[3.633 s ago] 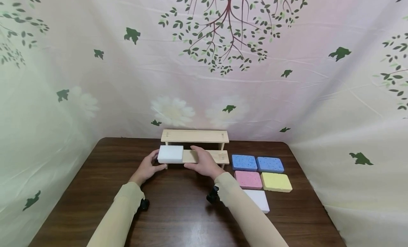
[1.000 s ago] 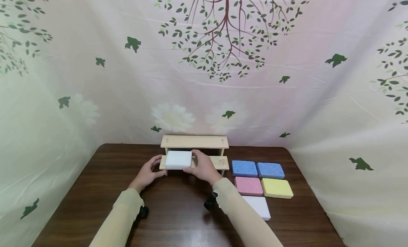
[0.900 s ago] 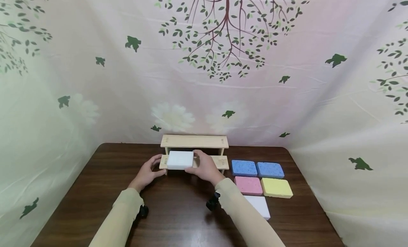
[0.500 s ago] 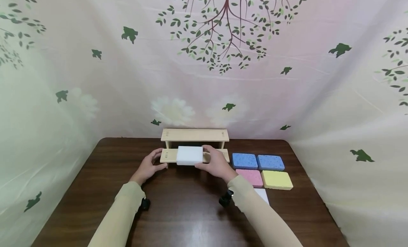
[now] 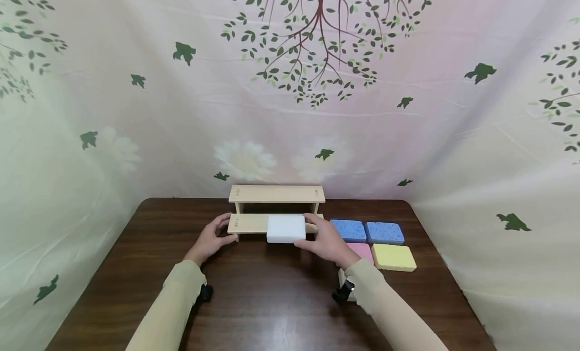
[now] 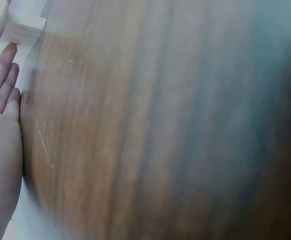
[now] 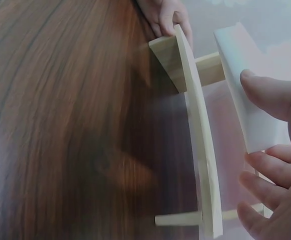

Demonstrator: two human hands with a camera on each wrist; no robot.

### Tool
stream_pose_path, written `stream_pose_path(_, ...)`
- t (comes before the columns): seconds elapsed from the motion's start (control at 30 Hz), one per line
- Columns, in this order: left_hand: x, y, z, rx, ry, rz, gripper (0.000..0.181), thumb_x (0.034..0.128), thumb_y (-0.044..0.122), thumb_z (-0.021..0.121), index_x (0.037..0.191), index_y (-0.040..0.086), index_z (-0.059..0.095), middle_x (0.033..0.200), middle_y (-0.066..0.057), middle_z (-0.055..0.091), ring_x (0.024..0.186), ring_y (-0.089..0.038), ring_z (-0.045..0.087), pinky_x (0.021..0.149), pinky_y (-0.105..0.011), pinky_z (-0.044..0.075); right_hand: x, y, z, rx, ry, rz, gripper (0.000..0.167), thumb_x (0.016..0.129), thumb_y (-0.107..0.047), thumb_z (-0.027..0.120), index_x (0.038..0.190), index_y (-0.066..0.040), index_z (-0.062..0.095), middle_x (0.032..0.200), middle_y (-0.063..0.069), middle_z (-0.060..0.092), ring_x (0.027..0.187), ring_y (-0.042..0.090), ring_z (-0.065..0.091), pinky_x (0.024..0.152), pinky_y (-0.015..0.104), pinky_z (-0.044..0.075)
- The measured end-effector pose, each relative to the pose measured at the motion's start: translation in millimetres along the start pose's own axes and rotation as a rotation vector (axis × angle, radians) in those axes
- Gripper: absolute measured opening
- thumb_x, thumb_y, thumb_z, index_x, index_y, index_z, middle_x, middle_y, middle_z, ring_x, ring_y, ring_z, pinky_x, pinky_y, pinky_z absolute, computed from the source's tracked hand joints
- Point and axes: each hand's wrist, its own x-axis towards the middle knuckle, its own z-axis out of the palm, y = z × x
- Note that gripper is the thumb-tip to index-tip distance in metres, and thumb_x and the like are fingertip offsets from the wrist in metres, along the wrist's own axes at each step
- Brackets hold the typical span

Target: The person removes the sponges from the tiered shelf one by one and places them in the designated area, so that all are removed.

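My right hand [image 5: 323, 239] holds a white sponge [image 5: 285, 228] by its right side, thumb in front and fingers behind. The sponge is over the right half of the lower shelf of a two-tier wooden rack [image 5: 249, 223]. In the right wrist view the white sponge [image 7: 248, 90] seems to stand a little off the shelf board [image 7: 198, 107], with the thumb on its face. At the rack's left end my left hand [image 5: 210, 240] grips the lower tier, thumb at the front edge and fingers round the side. The left wrist view shows those fingers [image 6: 8, 82] beside pale wood.
Right of the rack lie two blue sponges [image 5: 384, 232], a yellow sponge [image 5: 393, 257] and a pink sponge [image 5: 364, 251] partly behind my right hand. Another white sponge [image 5: 342, 278] is mostly hidden under the right sleeve. A patterned cloth [image 5: 281, 119] hangs behind the brown table [image 5: 267, 300].
The white sponge has moved rightward from the left end of the lower shelf. My right hand, apart from it at first, now grips it. My left hand has stayed at the rack's left end.
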Motion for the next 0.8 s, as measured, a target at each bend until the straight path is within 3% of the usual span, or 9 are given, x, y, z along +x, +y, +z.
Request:
stream_pose_path(0.07,-0.9,5.7,0.4,-0.006,0.000,-0.006,0.085,0.0916,0.016,0.084,0.161,0.004,0.037,0.155,-0.024,0.052,0.152,-0.044,0.036,0.122,-0.063,0.028,-4.3,2.6,-4.8,0.002,-0.007,0.007,0.084,0.085,-0.038,0.090,0.155,-0.014,0.051,0.147,0.005,0.061,0.134,0.032,0.059,0.102,0.054,0.053)
stream_pose_path(0.37,2.4,0.5,-0.2,0.001,0.006,-0.007,0.086,0.0902,0.018,0.086,0.161,0.007,0.038,0.154,-0.020,0.053,0.153,-0.041,0.036,0.123,-0.061,0.028,-23.2,15.7,-21.5,-0.032,-0.013,0.005,0.086,0.085,-0.039,0.090,0.154,-0.008,0.050,0.144,0.009,0.063,0.130,0.034,0.061,0.102,0.056,0.053)
stream_pose_path(0.6,1.9,3.0,0.8,-0.009,-0.009,0.001,0.087,0.0914,0.019,0.085,0.162,0.006,0.036,0.156,-0.021,0.052,0.153,-0.042,0.035,0.122,-0.063,0.028,-35.9,25.4,-29.4,-0.021,-0.027,0.072,0.090,0.085,-0.040,0.090,0.157,-0.007,0.046,0.150,0.012,0.058,0.100,0.029,0.067,0.075,0.039,0.058)
stream_pose_path(0.7,0.2,3.7,0.1,-0.021,-0.008,0.007,0.086,0.0920,0.018,0.084,0.162,0.006,0.036,0.156,-0.022,0.051,0.153,-0.043,0.034,0.122,-0.064,0.027,-40.9,28.7,-31.3,0.000,-0.025,0.075,0.091,0.084,-0.043,0.090,0.157,-0.009,0.047,0.151,0.011,0.057,0.113,0.032,0.068,0.087,0.047,0.061)
stream_pose_path(0.8,-1.6,3.4,-0.6,-0.027,-0.015,0.004,0.085,0.0928,0.016,0.083,0.162,0.005,0.035,0.157,-0.023,0.049,0.154,-0.043,0.032,0.123,-0.064,0.026,-47.2,32.6,-33.0,-0.045,-0.013,0.072,0.091,0.084,-0.050,0.088,0.156,-0.011,0.049,0.153,0.010,0.057,0.133,0.033,0.059,0.104,0.057,0.053)
